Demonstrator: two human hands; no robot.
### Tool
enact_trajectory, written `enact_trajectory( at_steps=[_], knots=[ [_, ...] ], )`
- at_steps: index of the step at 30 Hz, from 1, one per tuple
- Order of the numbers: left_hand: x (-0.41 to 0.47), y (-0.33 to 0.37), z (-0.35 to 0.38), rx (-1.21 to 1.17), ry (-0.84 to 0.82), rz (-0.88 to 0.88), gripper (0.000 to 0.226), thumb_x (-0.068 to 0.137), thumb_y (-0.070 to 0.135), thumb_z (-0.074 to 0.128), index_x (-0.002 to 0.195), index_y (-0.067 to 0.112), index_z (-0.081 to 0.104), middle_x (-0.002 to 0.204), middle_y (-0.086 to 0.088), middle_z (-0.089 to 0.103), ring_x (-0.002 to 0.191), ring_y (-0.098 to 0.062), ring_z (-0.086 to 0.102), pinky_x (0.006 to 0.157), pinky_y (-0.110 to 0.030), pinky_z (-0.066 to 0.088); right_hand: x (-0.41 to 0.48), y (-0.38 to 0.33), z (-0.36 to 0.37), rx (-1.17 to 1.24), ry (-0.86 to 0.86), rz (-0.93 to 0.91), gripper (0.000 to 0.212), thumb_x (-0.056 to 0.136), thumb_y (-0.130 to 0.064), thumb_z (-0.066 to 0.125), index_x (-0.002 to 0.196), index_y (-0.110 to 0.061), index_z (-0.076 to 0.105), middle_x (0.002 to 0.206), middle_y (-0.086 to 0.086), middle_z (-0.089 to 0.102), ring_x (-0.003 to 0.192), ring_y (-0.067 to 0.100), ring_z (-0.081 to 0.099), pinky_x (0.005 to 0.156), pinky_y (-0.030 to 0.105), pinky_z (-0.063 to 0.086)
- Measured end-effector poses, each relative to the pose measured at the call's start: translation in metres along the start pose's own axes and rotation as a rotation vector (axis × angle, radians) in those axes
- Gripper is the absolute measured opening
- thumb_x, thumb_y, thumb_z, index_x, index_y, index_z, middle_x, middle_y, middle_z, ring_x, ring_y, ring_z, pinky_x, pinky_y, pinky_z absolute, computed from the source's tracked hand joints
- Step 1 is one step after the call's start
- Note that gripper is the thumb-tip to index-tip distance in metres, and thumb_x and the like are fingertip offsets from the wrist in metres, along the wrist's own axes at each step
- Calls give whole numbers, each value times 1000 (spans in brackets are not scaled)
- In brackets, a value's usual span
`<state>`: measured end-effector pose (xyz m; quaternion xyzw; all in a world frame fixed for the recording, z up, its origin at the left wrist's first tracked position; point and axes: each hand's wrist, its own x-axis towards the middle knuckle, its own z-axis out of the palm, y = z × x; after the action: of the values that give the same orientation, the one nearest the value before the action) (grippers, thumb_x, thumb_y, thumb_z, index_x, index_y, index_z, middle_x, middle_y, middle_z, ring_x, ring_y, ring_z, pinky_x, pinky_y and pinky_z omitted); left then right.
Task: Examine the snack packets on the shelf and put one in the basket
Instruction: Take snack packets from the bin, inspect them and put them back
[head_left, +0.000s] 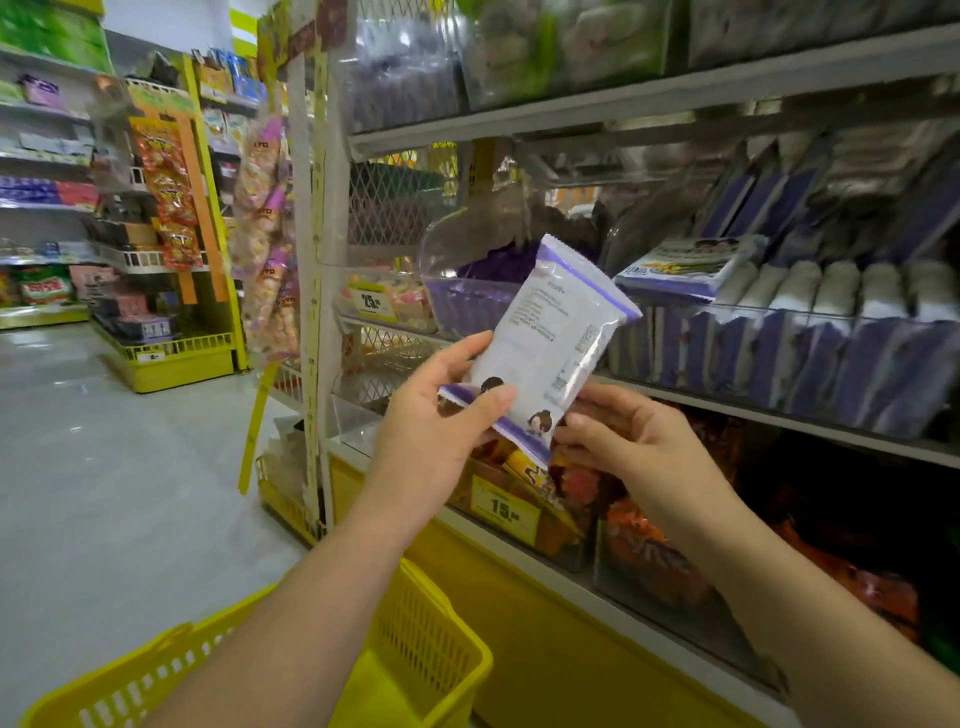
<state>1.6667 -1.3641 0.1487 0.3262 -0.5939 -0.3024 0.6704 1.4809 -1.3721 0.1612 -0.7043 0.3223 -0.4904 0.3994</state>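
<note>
Left hand (441, 410) and right hand (639, 447) pinch a glossy white-and-purple rectangular snack packet (550, 338).

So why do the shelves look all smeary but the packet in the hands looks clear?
Head view: the white-and-purple plastic snack packet, held by the left hand and right hand, is fairly sharp; the grey metal shelves behind are blurred, and the clear bags up top catch glare.

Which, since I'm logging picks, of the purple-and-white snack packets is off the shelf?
The snack packet held tilted between the left hand and right hand, printed back showing. The other packets stand packed in the clear shelf bin.
</note>
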Motion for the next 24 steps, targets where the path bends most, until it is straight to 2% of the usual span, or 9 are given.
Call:
enact_trajectory(
  at_steps=[2,4,5,8,11,13,16,18,24],
  knots=[
    [8,16,10,78,38,78,39,79,30,73,104,57,62,113,17,67,105,-10,66,79,-29,56,7,-22,-26,-284,111,-139,21,90,-17,63,104,-34,66,95,-18,72,90,-4,66,81,15,53],
    [19,32,20,191,71,167,42,84,26,73,106,59,58,109,25,65,101,1,64,78,-16,53,20,-46,-51,-529,271,-290,20,87,-18,65,99,-33,68,86,-23,68,81,-6,64,75,11,50],
    [25,39,25,271,87,206,44,85,26,72,107,60,56,107,25,64,98,3,63,76,-11,50,28,-57,-64,-643,334,-327,19,86,-20,66,100,-32,68,84,-22,67,80,-3,64,74,17,51],
    [44,57,43,470,99,317,48,85,20,72,120,48,55,99,19,61,78,-2,62,67,-10,49,57,-75,-95,-1088,351,-204,39,85,-39,64,123,-31,59,107,-5,63,102,20,61,83,37,50],
    [64,68,59,658,52,416,48,84,16,73,128,29,59,95,24,51,71,3,56,68,-5,45,79,-73,-108,-1349,217,10,61,85,-57,56,140,-36,38,140,-3,45,123,21,51,91,40,45],
    [77,72,67,760,30,454,48,84,16,73,129,27,60,93,21,48,71,2,53,71,-6,40,90,-69,-108,-1347,163,25,67,84,-62,54,142,-38,32,148,-5,38,127,21,48,95,41,44],
    [93,73,77,823,-8,448,48,86,18,71,132,27,58,101,15,50,84,-9,57,80,-22,47,98,-68,-104,-1244,145,-24,65,81,-60,59,138,-38,38,143,-4,43,121,18,51,93,38,47],
    [100,71,82,856,-6,434,48,87,21,69,133,28,56,107,13,53,84,-8,54,79,-26,48,98,-67,-103,-1170,129,-43,63,80,-54,64,136,-37,43,138,-5,48,113,15,55,89,33,48],
    [107,61,86,806,42,390,47,87,22,70,131,29,57,95,26,47,75,3,56,63,-4,41,97,-62,-103,-1052,162,-190,39,82,-34,70,120,-27,65,128,-11,54,113,7,52,93,20,41]
  ],
)
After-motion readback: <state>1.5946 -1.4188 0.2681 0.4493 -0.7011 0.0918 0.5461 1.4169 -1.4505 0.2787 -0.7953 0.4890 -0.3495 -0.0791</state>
